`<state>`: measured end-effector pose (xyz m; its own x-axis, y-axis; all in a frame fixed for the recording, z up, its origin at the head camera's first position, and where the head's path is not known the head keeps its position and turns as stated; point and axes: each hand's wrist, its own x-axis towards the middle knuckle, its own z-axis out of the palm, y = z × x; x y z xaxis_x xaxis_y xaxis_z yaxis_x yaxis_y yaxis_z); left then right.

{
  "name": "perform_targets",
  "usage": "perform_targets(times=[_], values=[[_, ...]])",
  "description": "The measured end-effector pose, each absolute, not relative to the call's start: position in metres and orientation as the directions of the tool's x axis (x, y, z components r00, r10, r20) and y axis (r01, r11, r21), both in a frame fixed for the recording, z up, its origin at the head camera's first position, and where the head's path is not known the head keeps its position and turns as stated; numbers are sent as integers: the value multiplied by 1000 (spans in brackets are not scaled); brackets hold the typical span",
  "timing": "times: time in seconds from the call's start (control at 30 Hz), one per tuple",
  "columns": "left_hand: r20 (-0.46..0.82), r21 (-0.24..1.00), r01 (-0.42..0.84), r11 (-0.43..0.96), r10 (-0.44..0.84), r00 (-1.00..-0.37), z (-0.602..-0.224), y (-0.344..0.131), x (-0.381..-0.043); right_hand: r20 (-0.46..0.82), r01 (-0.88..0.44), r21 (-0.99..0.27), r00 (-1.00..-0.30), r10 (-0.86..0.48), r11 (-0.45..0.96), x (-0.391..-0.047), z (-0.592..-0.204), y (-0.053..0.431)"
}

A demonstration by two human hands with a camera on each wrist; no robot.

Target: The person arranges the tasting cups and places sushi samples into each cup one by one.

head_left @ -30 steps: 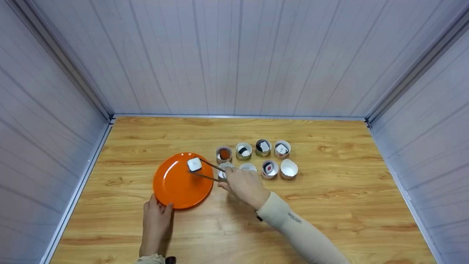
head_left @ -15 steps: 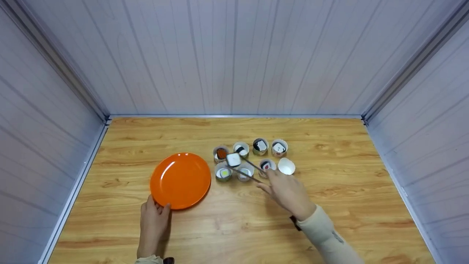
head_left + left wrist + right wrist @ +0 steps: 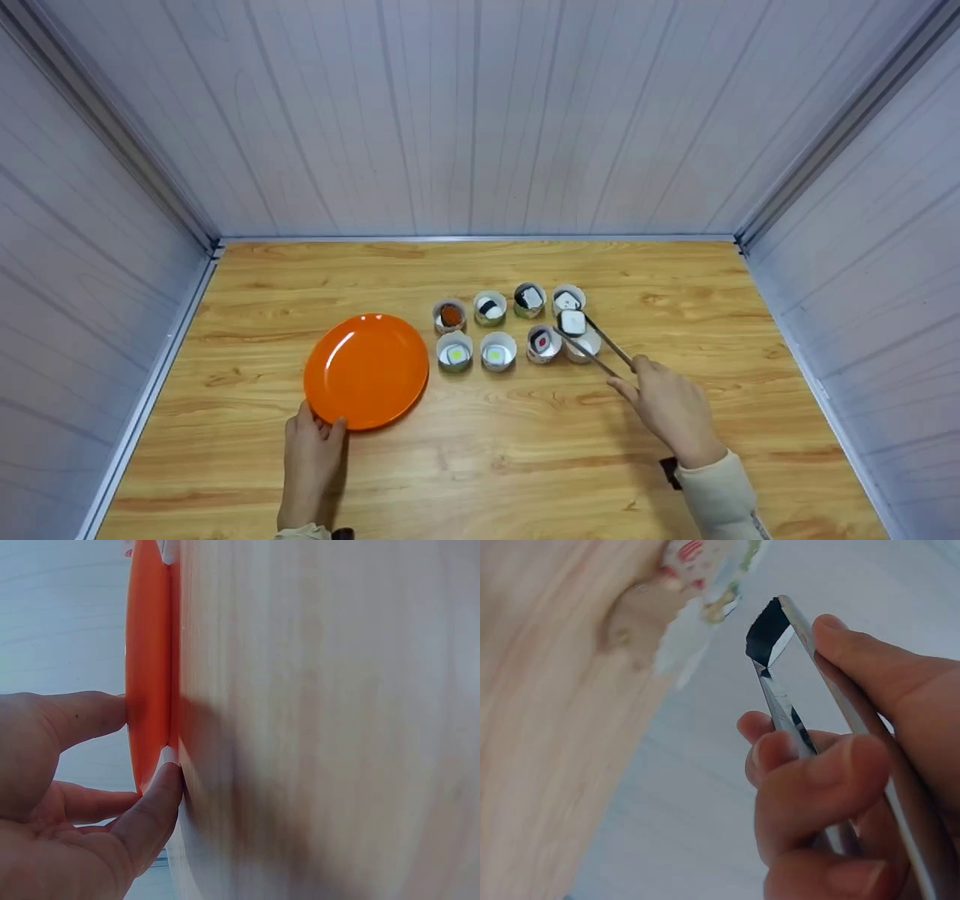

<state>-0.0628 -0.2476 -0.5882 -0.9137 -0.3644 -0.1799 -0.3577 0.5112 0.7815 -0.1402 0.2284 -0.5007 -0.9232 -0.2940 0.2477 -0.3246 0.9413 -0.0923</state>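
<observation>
In the head view my right hand (image 3: 669,405) holds metal tongs (image 3: 613,346). Their tips pinch a white-topped, black-sided sushi piece (image 3: 573,322) over the front right paper cup (image 3: 583,346). The right wrist view shows my fingers and thumb around the tongs (image 3: 840,701), with the dark side of the sushi piece (image 3: 767,633) between the tips. At left, my left hand (image 3: 310,459) pinches the near rim of a round orange plate (image 3: 366,371). Its thumb lies against one face of the plate (image 3: 150,660) and its fingers against the other in the left wrist view.
Several paper cups stand in two rows right of the plate. The front ones hold yellow-green-centred pieces (image 3: 456,355) and a red-centred roll (image 3: 542,342). Behind are an orange-topped piece (image 3: 451,315) and black-and-white pieces (image 3: 530,298). Pale walls surround the wooden table (image 3: 465,465).
My right hand has moved right, carrying the sushi piece in the tongs from above the plate, across the cups, to the front right cup. The left hand has stayed at the plate.
</observation>
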Motion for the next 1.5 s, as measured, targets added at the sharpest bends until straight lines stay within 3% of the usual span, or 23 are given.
perform_targets(times=[0.4, 1.13, 1.5], values=[[-210, 776, -379, 503, -360, -909, -588, -248, -64, 80, -219, -158, -975, -209, 963, -137, -516, 247], [-112, 797, -302, 523, -364, -925, -589, -248, -65, 138, -254, -163, -963, -233, 953, -135, -527, 247], [-168, 799, -342, 494, -362, -917, -589, -248, -67, 100, -219, -199, -974, -203, 955, -134, -524, 248]])
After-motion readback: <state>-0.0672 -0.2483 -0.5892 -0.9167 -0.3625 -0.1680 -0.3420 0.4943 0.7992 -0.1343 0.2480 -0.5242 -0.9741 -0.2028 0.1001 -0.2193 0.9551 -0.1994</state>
